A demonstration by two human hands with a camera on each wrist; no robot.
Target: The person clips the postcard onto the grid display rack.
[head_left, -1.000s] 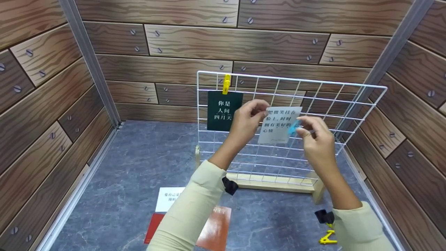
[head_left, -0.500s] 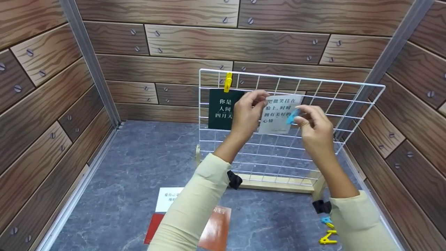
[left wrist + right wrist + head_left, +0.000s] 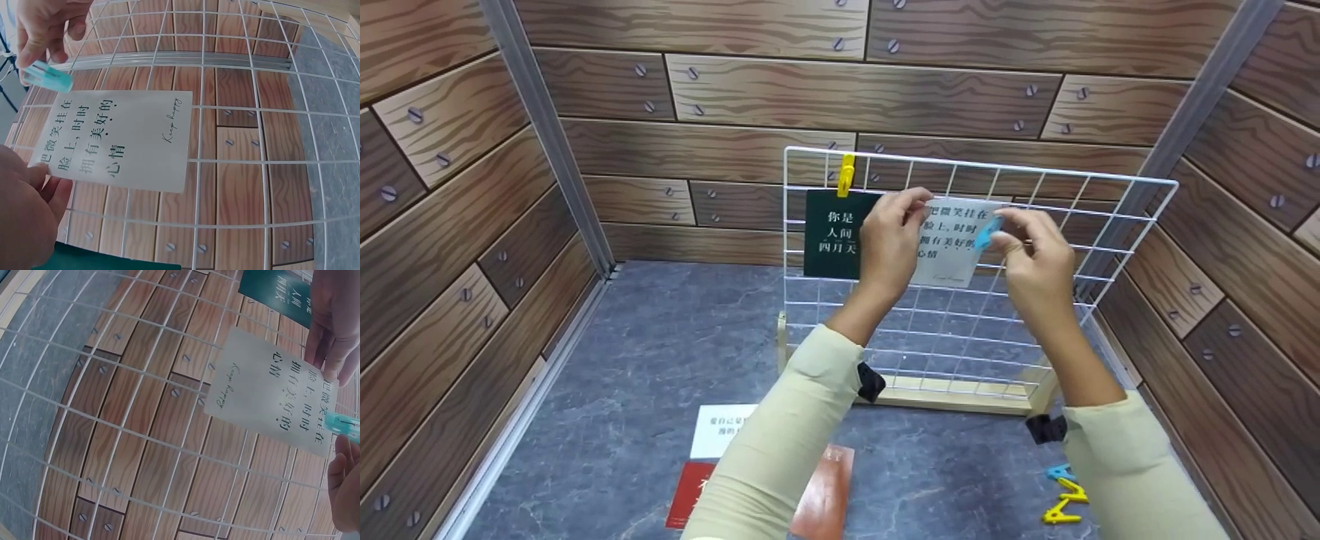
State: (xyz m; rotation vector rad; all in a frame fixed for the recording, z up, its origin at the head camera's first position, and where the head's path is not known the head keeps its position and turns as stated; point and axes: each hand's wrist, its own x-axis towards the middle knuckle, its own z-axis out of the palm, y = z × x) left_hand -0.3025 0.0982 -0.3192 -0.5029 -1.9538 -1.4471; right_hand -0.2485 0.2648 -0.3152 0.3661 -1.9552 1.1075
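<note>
My left hand (image 3: pixel 891 240) pinches the upper left corner of a white card (image 3: pixel 949 259) with printed characters, holding it up against a white wire grid (image 3: pixel 960 319). Between the thumb and fingers of my right hand (image 3: pixel 1039 262) is a light blue clothespin (image 3: pixel 988 234), close to the card's right side. In the left wrist view the blue clothespin (image 3: pixel 48 76) lies just off the card's top edge (image 3: pixel 121 143). A dark green card (image 3: pixel 831 236) hangs at the grid's left under a yellow clothespin (image 3: pixel 846 176), partly covered by my left hand.
Near my right sleeve lie a blue clothespin (image 3: pixel 1060 472) and yellow clothespins (image 3: pixel 1061 513). A white card (image 3: pixel 720 431), a red card (image 3: pixel 688 495) and an orange card (image 3: pixel 826 491) lie on the floor, partly behind my left sleeve. The grid stands on a wooden base (image 3: pixel 952 395).
Both hands have risen, carrying the white card and the blue clothespin higher up the grid. The card has also shifted slightly left, toward the green card.
</note>
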